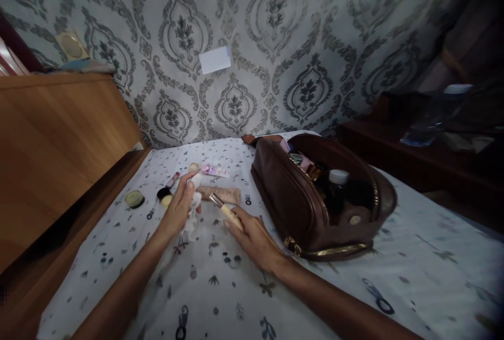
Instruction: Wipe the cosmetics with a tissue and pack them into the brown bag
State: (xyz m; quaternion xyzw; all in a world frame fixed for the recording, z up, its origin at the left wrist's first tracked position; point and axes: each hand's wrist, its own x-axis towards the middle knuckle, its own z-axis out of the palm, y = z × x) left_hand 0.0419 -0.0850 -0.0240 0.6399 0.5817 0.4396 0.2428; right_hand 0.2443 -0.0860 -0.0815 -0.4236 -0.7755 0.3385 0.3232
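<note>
My left hand [179, 208] is closed round a crumpled white tissue [192, 216]. In my right hand [254, 235] is a slim beige cosmetic tube [232, 216] with a shiny metallic end, tilted toward the tissue but apart from it. Behind the hands, a larger beige squeeze tube [224, 194] lies on the patterned sheet [212, 287], with a pink-and-white tube [214, 171] farther back. Beside my left hand are a small black-and-yellow container [164, 197] and a thin pinkish stick [172, 179]. A round pale-green pot [134, 199] sits farther left.
To the right stands an unzipped brown toiletry bag [287, 198], holding a white-capped bottle [338, 182] and other items. A wooden cabinet [66, 145] borders the left side. The patterned wall [252, 40] rises behind. A clear plastic bottle [433, 116] is at far right.
</note>
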